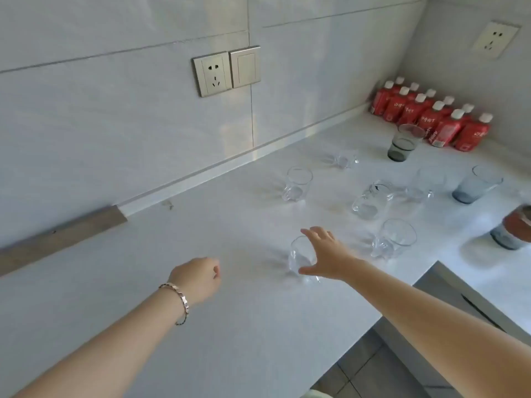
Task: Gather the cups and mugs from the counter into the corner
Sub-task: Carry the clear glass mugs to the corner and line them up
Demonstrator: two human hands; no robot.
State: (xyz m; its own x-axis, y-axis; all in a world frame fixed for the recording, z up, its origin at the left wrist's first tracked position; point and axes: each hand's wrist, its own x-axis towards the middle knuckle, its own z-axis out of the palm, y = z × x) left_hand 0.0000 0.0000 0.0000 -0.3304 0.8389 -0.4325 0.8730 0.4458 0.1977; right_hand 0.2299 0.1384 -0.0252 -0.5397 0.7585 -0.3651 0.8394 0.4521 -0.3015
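Your left forearm reached in from the bottom edge with a bracelet (180, 297) on the wrist, and your left hand (198, 278) hovered over the white counter (230, 326) with its fingers curled under, holding nothing. Just beyond it to the right, your right hand (327, 255) was spread wide around the nearest glass (300, 258), thumb low on its near side and fingers stretched over its rim; whether the skin touched it I could not tell. Near that, further right, stood a clear mug (393, 238), and at the right edge a grey cup with a red band (514, 228), partly cut off. Behind these sat a clear jug (369, 201), a second clear glass (297, 183) to its left, a faint clear cup (422, 185) to its right and a blue-grey tumbler (475, 183) beyond that. Further back lay a small glass cup (346, 160), then a dark grey tumbler (403, 142) just in front of the red bottles (431, 116) packed in the corner. All the cups were scattered well apart. On the wall were a socket (214, 73) and a switch (245, 66).
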